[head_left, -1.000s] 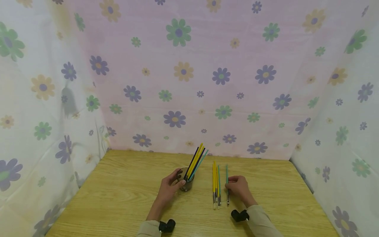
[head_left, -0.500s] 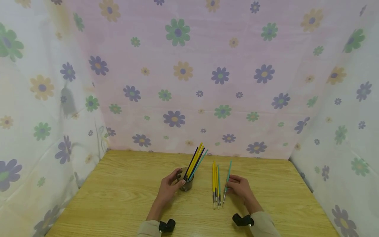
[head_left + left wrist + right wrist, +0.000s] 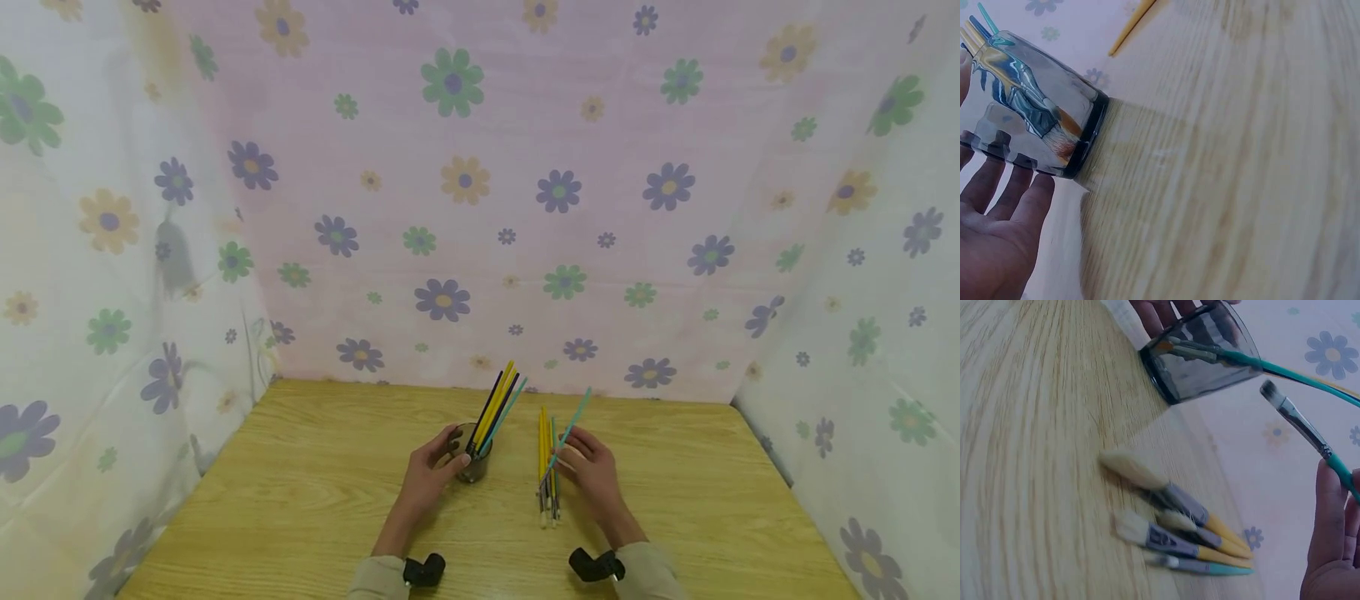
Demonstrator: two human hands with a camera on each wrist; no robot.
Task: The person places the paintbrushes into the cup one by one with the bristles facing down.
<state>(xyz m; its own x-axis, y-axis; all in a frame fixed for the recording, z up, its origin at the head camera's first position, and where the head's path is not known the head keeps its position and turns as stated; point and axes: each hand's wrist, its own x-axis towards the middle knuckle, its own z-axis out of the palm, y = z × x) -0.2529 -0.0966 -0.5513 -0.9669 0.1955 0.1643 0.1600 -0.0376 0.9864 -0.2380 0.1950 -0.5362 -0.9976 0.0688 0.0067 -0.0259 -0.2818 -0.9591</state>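
My left hand point(image 3: 429, 481) grips a clear dark-tinted glass point(image 3: 1088, 103) that stands on the table, thumb on the near side and fingers round the far side. Several paintbrushes point(image 3: 497, 408) with yellow, dark blue and teal handles lean in it, bristles down. Between the thumb and fingers of my right hand point(image 3: 594, 471) a teal paintbrush point(image 3: 1300, 425) is pinched, raised and slanted, its flat dark bristles pointing down and left towards the glass. Below that hand several more paintbrushes point(image 3: 1166, 537), yellow and teal, lie side by side on the table, bristle ends towards me.
The wooden table point(image 3: 300, 500) ends at the back against a flowered cloth point(image 3: 360, 242), which also hangs at both sides. Black camera mounts point(image 3: 424, 570) sit at both wrists, beside beige sleeves point(image 3: 651, 572).
My right hand has lifted the teal paintbrush from the table, tilted it and moved left over the lying brushes. The left hand and the glass stay in place.
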